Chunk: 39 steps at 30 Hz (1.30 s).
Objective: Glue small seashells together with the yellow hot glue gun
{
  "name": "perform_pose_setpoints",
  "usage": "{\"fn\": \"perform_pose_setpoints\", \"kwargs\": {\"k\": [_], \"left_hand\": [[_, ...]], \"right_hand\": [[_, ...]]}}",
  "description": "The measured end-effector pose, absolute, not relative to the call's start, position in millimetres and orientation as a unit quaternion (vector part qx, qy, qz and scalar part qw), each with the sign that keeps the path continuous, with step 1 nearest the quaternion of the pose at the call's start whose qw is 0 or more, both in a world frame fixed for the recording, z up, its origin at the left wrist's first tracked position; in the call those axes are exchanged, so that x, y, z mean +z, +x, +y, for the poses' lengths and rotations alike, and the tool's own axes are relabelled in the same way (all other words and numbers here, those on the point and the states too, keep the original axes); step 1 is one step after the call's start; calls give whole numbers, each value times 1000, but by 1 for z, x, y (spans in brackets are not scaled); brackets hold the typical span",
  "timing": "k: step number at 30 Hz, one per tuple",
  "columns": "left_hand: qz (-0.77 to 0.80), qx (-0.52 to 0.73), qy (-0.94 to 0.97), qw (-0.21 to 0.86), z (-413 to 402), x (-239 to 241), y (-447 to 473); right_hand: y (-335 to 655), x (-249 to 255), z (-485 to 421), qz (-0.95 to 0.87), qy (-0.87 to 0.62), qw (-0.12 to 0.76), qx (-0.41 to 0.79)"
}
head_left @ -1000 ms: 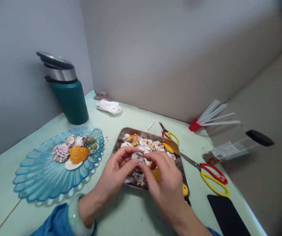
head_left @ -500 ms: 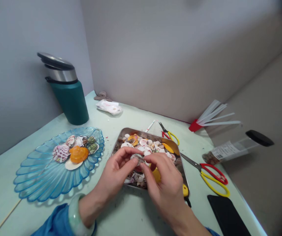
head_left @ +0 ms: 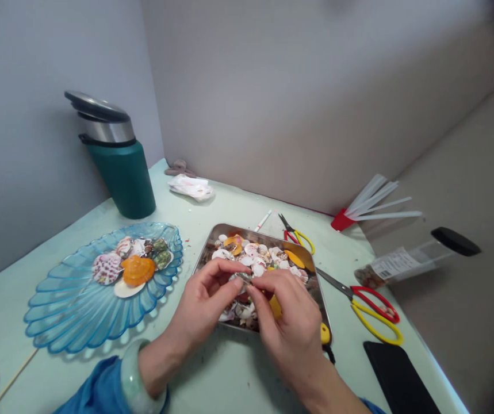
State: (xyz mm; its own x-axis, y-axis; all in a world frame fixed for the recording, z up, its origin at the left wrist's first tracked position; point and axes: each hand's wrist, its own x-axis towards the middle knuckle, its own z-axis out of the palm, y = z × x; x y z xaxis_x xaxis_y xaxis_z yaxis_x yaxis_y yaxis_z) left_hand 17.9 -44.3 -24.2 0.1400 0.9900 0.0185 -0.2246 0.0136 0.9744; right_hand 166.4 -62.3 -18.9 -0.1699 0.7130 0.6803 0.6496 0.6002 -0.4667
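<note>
Pale green tabletop [head_left: 221, 379] met grey walls [head_left: 272, 115] at the back. Both hands were together: the left hand [head_left: 203, 299] and the right hand [head_left: 292, 313] pinched one small piece [head_left: 242, 277], probably a shell though blurred, between thumbs and forefingers, above a metal tray [head_left: 268, 233] of heaped shells [head_left: 259, 269]. Handling it well called for a light grip at its edges, steady wrists and a low position, so that a slip would land inside the tray. Counted out, besides that one tray, were two pairs of scissors [head_left: 351, 294], one blue dish [head_left: 78, 322] bearing one orange shell [head_left: 138, 270] among others, one green flask [head_left: 121, 178], one clear jar [head_left: 428, 259] and one red cup [head_left: 340, 220] of white straws [head_left: 393, 216].
</note>
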Motion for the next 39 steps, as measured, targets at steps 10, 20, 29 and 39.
{"fn": "perform_pose_setpoints", "kwargs": {"k": [10, 20, 29, 39], "left_hand": [[367, 509, 382, 678, -43, -25, 18], [355, 490, 432, 669, -45, -29, 16], [352, 518, 405, 666, -43, -27, 17], [369, 503, 382, 682, -42, -27, 17]], "right_hand": [[166, -20, -62, -759, -464, 455, 37], [166, -21, -62, -779, -480, 398, 66], [170, -13, -61, -805, -482, 341, 60], [174, -8, -59, -820, -460, 333, 70]]}}
